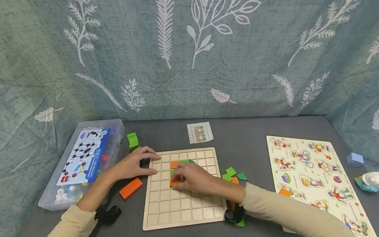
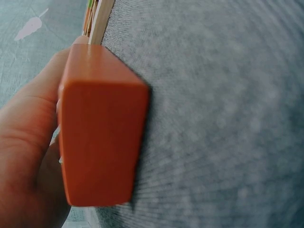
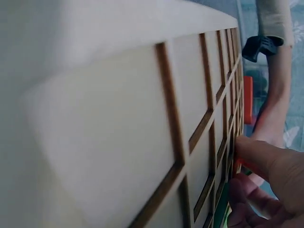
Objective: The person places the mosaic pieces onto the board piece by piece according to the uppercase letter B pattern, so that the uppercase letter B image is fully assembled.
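Observation:
My right hand (image 1: pixel 193 178) is over the middle of the wooden grid board (image 1: pixel 183 216). Its thumb and fingers pinch an orange tile (image 1: pixel 173 183) low against the squares. Beside those fingers lie another orange tile (image 1: pixel 174 164) and green tiles (image 1: pixel 184 161), partly covered by the hand. My left hand (image 1: pixel 134 164) rests at the board's left edge, fingers spread, with fingertips on the rim. In the left wrist view an orange block (image 2: pixel 102 142) stands close beside this hand, not gripped.
Behind the board lies a small pattern card (image 1: pixel 200 132). A clear plastic case (image 1: pixel 49 194) and a green block (image 1: pixel 133 140) are to the left. Loose green tiles (image 1: pixel 230 171) lie right of the board, then a picture puzzle (image 1: pixel 298 169), a blue cube (image 1: pixel 355 160) and a white figurine (image 1: pixel 373 181).

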`<state>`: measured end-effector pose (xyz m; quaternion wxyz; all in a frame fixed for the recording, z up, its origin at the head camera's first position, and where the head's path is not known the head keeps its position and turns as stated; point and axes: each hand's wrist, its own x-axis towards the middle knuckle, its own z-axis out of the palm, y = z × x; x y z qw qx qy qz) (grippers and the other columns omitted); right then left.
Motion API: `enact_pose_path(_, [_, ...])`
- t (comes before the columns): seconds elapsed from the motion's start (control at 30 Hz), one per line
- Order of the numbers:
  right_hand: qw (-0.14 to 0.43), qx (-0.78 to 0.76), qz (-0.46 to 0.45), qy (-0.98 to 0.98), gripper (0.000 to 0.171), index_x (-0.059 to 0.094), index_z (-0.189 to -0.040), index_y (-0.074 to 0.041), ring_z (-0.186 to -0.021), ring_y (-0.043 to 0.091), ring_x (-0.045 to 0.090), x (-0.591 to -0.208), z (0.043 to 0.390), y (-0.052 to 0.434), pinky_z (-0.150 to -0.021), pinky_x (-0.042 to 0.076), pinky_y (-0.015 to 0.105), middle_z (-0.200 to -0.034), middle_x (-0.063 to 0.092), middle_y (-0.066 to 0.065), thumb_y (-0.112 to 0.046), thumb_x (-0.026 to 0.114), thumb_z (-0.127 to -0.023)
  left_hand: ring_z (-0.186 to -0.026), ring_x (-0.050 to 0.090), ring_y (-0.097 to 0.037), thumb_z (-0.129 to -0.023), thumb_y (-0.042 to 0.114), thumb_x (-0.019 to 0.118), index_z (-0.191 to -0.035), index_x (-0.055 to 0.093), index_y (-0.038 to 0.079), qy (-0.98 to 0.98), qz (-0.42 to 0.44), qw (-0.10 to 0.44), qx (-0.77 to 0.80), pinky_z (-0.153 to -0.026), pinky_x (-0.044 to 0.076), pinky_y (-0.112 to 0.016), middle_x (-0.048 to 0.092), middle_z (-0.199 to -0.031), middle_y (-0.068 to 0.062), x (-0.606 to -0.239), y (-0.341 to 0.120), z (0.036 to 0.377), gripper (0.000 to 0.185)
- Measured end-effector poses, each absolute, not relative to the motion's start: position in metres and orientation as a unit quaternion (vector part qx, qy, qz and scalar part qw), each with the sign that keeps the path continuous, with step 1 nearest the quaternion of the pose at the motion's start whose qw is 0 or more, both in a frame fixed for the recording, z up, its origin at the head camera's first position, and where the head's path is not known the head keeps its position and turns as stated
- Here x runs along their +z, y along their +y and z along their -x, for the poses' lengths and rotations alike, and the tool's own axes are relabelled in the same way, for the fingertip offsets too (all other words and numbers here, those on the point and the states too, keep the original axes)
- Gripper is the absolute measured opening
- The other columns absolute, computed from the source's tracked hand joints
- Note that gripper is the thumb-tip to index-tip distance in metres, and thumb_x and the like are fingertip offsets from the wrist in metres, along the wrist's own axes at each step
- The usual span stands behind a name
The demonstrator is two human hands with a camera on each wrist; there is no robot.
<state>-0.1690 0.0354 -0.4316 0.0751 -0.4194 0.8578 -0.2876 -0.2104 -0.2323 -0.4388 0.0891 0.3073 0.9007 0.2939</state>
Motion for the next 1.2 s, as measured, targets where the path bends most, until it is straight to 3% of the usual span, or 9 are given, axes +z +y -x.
enact_pose_path(0.23, [0.069,-0.264,0.446,0.853,0.019,0.077,-0.104,-0.01,-0.072,0.008,0.052,-0.429,0.169,0.04,-0.064,0.037,0.01,-0.088,0.06,0.003,-0.021,0.071,-0.089,-0.116,0.05,-0.025,-0.086,0.036,0.073,-0.122,0.067,0.02,0.899,-0.31,0.087,0.296,-0.095,0.043,-0.053,0.055,-0.124,-0.001,-0.441,-0.232,0.211,0.039])
enact_pose_path(0.47, [0.022,-0.285,0.441,0.851,0.026,0.072,-0.113,-0.012,-0.08,0.013,0.058,-0.415,0.152,0.081,-0.068,0.044,0.015,-0.1,0.064,0.003,-0.024,0.07,-0.09,-0.116,0.05,-0.025,-0.086,0.038,0.073,-0.122,0.067,0.02,0.899,-0.31,0.092,0.296,-0.095,0.043,-0.052,0.056,-0.124,-0.001,-0.443,-0.23,0.211,0.041])
enact_pose_path(0.67, [-0.036,-0.326,0.382,0.864,0.027,0.071,-0.111,-0.008,-0.08,0.013,0.057,-0.427,0.144,0.153,-0.067,0.046,0.021,-0.101,0.064,0.003,-0.018,0.074,-0.086,-0.117,0.049,-0.025,-0.086,0.038,0.073,-0.122,0.067,0.021,0.899,-0.306,0.095,0.298,-0.096,0.042,-0.053,0.055,-0.124,-0.001,-0.442,-0.232,0.212,0.04])
enact_pose_path(0.83, [-0.028,-0.353,0.291,0.889,0.03,0.07,-0.112,-0.011,-0.084,0.009,0.059,-0.444,0.138,0.202,-0.068,0.048,0.021,-0.101,0.064,0.0,-0.019,0.076,-0.084,-0.116,0.049,-0.025,-0.086,0.04,0.073,-0.122,0.067,0.022,0.901,-0.306,0.094,0.292,-0.095,0.043,-0.053,0.055,-0.124,-0.001,-0.442,-0.233,0.213,0.041])
enact_pose_path(1.2, [-0.049,-0.371,0.263,0.889,0.027,0.07,-0.109,-0.011,-0.084,0.009,0.059,-0.453,0.134,0.23,-0.068,0.049,0.02,-0.1,0.065,0.002,-0.014,0.076,-0.084,-0.118,0.048,-0.025,-0.086,0.04,0.073,-0.122,0.067,0.023,0.9,-0.302,0.099,0.299,-0.096,0.042,-0.054,0.054,-0.125,0.0,-0.442,-0.235,0.212,0.04])
